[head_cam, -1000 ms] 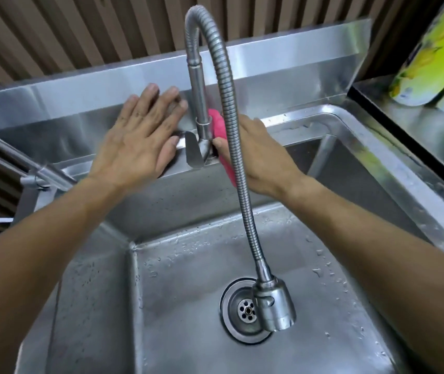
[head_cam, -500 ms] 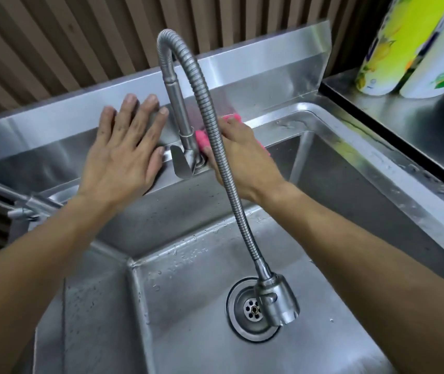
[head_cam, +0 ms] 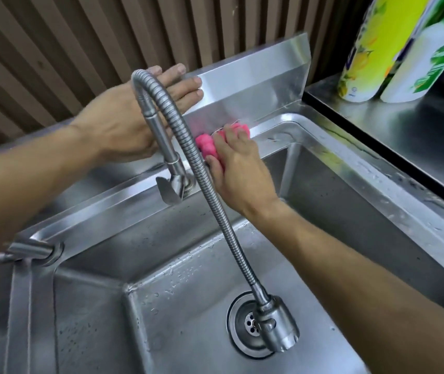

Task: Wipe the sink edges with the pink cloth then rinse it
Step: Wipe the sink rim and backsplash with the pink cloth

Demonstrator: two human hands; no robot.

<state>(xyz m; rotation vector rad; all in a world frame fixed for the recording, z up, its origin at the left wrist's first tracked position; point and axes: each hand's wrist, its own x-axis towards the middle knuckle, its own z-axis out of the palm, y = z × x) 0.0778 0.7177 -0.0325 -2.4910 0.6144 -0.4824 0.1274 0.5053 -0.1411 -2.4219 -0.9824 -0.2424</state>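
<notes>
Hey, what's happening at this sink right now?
A person is wiping the sink's back edge with a pink cloth, pressed under the right hand just right of the faucet base. The left hand rests flat against the steel backsplash. No water is running, so the cloth is not being rinsed.

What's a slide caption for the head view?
Right hand presses pink cloth along sink back edge; left hand braces on backsplash.
</notes>
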